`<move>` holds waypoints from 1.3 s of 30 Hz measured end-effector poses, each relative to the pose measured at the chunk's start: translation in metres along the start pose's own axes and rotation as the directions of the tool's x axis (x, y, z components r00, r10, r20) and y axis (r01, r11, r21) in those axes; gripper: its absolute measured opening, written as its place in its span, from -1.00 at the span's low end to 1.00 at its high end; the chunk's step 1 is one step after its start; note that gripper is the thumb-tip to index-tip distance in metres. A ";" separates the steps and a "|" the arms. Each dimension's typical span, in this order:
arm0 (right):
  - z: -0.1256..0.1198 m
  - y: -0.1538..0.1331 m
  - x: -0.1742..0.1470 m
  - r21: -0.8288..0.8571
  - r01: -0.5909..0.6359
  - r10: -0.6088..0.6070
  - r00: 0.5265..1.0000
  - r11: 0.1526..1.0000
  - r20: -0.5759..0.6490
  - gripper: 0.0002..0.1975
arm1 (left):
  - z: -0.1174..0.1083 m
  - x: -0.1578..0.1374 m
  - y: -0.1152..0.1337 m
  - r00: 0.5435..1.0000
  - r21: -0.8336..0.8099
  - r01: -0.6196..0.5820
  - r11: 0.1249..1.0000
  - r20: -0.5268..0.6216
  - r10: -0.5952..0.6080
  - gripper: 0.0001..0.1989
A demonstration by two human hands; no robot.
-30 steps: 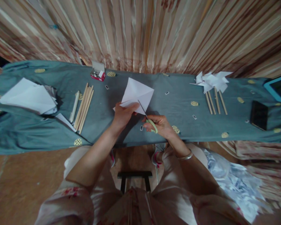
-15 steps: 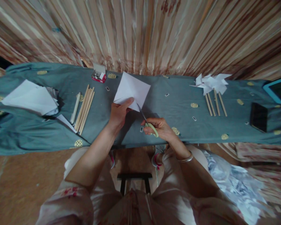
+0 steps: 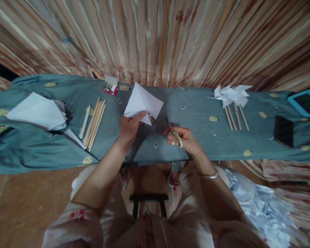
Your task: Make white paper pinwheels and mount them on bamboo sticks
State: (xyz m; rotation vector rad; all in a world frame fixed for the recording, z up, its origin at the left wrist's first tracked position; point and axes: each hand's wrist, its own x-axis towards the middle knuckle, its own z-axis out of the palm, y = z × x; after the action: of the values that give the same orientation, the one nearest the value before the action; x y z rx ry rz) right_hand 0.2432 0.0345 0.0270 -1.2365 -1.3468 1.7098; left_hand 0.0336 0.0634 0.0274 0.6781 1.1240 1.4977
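My left hand (image 3: 130, 128) pinches a white sheet of paper (image 3: 142, 100) near its lower corner, thumb on top. A cut runs in from that corner, and the two sides of it stand apart. To the right, my right hand (image 3: 182, 138) is closed round the pale green handles of a pair of scissors (image 3: 167, 120). The blades point up and to the left, apart from the paper and looking closed or nearly so. The fingers of my left hand under the sheet are mostly hidden.
Left lie a stack of white paper (image 3: 37, 111), wooden sticks (image 3: 95, 124) and a white tube-like stick (image 3: 85, 121). A small red box (image 3: 110, 89) holds metal pins. Paper pinwheels (image 3: 232, 94) on sticks, a black phone (image 3: 284, 131) and a blue-framed device (image 3: 308, 103) are right.
The scissors have come out of the paper and moved right with my right hand. The cut in the sheet has opened, while my left hand keeps its hold.
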 end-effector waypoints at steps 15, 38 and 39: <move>-0.006 -0.004 0.014 0.134 0.226 -0.163 0.914 0.965 -0.371 -0.40 | 0.005 -0.014 -0.007 0.996 0.297 -0.001 0.955 0.090 -0.027 -0.88; 0.000 0.000 0.027 0.170 0.251 -0.120 0.827 0.953 -0.550 -0.65 | 0.014 -0.024 -0.021 0.914 -0.088 0.350 0.933 0.249 -0.319 -0.70; 0.001 0.000 0.027 0.176 0.254 -0.119 0.826 0.951 -0.550 -0.64 | 0.015 -0.026 -0.022 0.901 -0.111 0.384 0.917 0.263 -0.346 -0.67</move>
State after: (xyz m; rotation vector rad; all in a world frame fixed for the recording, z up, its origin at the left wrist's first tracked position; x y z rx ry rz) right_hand 0.2327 0.0583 0.0192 -1.2638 -0.8586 1.2157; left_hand 0.0621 0.0423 0.0170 0.4863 0.8778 1.1350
